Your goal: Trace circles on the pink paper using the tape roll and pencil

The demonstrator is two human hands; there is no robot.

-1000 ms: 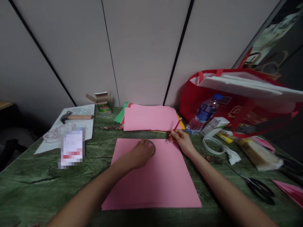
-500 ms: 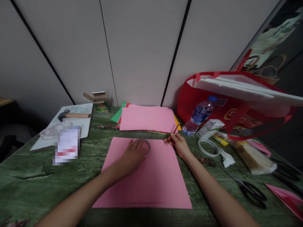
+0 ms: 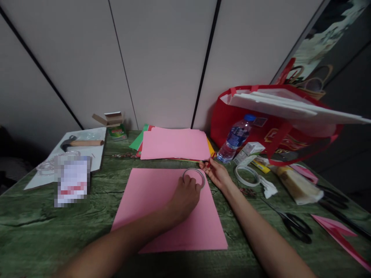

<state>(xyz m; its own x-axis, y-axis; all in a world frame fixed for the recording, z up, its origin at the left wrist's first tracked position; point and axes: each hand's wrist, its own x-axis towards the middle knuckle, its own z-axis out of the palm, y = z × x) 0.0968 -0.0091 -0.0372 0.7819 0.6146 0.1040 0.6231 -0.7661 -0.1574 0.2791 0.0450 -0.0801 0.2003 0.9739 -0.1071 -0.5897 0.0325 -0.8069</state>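
Observation:
A sheet of pink paper [image 3: 150,208] lies flat in front of me. Near its far right corner, the fingers of my left hand [image 3: 185,197] are curled onto a thin grey ring [image 3: 204,179], which looks like a tape roll. Part of the ring is hidden under those fingers. Just past the sheet's right edge, my right hand [image 3: 219,173] is closed around a slim red pencil [image 3: 209,162], close to the front of a stack of coloured paper [image 3: 176,143]. The pencil's tip is hard to make out.
To the right are a water bottle [image 3: 235,139], a white tape roll [image 3: 246,183], black-handled scissors [image 3: 297,227] and a red bag [image 3: 222,116] against the wall. A hammer [image 3: 84,143] lies on a white board at left, with an open box [image 3: 118,131] behind.
My left hand has slid the ring rightward across the pink sheet to its far right corner. The pencil in my right hand has tipped lower. The view has shifted slightly right.

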